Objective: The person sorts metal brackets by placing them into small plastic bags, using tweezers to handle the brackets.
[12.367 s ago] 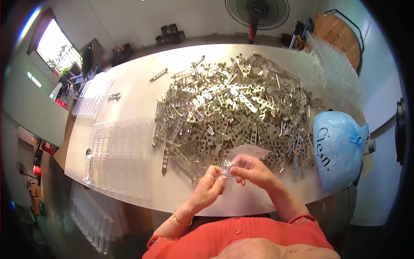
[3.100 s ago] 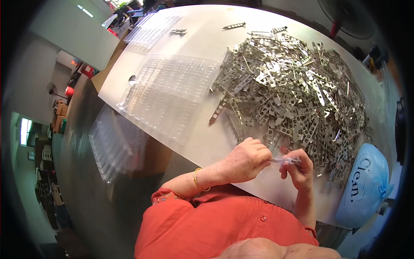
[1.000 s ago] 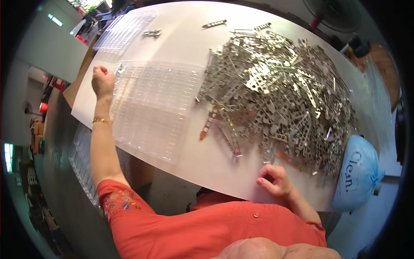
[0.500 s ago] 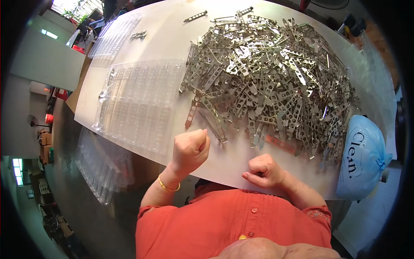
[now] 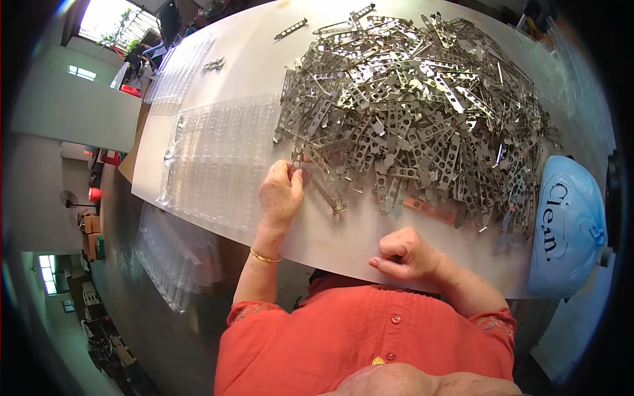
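Note:
A flat metal strip with round holes (image 5: 297,158) stands at the left edge of the pile, its lower end pinched between the thumb and fingers of my left hand (image 5: 280,195). Close by on the right, a few thin metal strips (image 5: 327,188) lie at a slant on the table. My right hand (image 5: 407,254) is curled into a loose fist above the table's near edge, with nothing visible in it. Beyond it spreads a large heap of punched metal strips (image 5: 409,112). One reddish strip (image 5: 429,210) lies at the heap's near side.
Clear plastic trays (image 5: 221,165) lie left of the heap, with another tray (image 5: 178,66) farther back. More clear trays (image 5: 175,264) are below the table's left edge. A blue plastic bag (image 5: 569,228) sits at the right. Small metal parts (image 5: 214,64) rest at the back left.
My left hand has moved forward from the near side of the table and closed on a holed metal strip at the pile's edge. My right hand stays curled in nearly the same place.

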The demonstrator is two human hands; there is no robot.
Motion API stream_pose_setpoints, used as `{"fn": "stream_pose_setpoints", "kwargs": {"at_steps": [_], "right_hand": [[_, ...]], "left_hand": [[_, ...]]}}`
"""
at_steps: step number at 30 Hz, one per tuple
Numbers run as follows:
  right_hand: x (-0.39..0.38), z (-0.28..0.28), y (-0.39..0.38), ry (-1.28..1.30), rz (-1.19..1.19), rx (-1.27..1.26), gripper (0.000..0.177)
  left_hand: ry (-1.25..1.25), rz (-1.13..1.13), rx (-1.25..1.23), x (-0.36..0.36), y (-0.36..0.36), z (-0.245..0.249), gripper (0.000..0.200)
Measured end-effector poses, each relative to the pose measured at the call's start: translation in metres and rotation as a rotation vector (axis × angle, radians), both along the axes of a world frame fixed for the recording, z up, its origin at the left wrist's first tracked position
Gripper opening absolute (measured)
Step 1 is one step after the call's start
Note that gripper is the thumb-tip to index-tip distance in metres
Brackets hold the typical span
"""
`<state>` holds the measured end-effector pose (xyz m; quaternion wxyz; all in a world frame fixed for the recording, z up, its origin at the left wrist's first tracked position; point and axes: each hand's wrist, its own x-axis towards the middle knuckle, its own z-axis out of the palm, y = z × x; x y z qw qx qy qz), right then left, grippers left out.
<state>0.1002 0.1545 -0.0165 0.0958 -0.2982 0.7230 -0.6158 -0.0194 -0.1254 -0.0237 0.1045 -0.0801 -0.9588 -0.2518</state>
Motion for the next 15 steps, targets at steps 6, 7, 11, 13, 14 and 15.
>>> {"fn": "stream_pose_setpoints", "kwargs": {"at_steps": [6,7,11,13,14,15], "right_hand": [[-0.001,0.002,0.001,-0.017,0.007,0.02,0.043],[-0.001,0.002,0.0,-0.017,0.006,0.021,0.043],[0.001,-0.001,0.003,-0.051,-0.049,-0.019,0.044],[0.003,-0.003,0.005,-0.081,-0.122,-0.082,0.038],[0.005,-0.004,0.006,-0.076,-0.183,-0.124,0.021],[0.008,-0.005,0.007,-0.149,-0.221,-0.203,0.016]], "left_hand": [[-0.178,0.078,0.426,0.007,0.006,0.023,0.014],[-0.262,0.034,0.651,0.01,0.007,0.029,0.015],[-0.611,-0.139,1.021,0.024,0.023,0.061,0.015],[-0.791,-0.274,0.995,0.03,0.029,0.061,0.017],[-0.818,-0.279,1.0,0.034,0.035,0.06,0.017],[-0.887,-0.324,1.003,0.038,0.041,0.062,0.018]]}}
